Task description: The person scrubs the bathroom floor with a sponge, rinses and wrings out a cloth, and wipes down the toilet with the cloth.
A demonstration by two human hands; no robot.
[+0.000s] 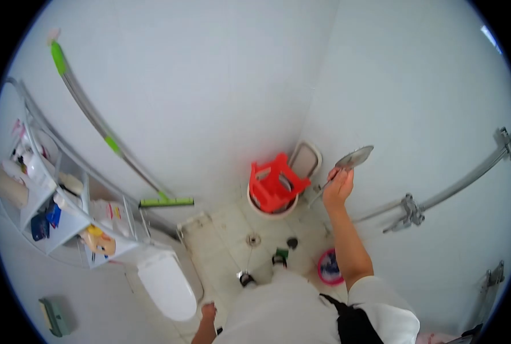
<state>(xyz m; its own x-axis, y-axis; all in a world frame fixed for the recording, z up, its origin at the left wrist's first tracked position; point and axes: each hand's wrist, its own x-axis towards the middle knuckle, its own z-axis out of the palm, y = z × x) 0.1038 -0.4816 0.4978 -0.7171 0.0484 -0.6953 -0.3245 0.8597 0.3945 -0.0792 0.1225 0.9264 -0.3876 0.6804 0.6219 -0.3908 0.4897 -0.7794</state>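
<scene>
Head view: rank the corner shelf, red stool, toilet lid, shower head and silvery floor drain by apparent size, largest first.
1. Corner shelf
2. Red stool and toilet lid: too alike to rank
3. Shower head, held in the right hand
4. Silvery floor drain

floor (pixel 226 229) | pale tiles; drain (pixel 253 240) was set in; tub (pixel 274 217), pink basin (pixel 319 272), toilet (pixel 169 286) stood there | shelf (pixel 72 230) | blue packet (pixel 53 215) and yellow-topped container (pixel 99 243) sat there
</scene>
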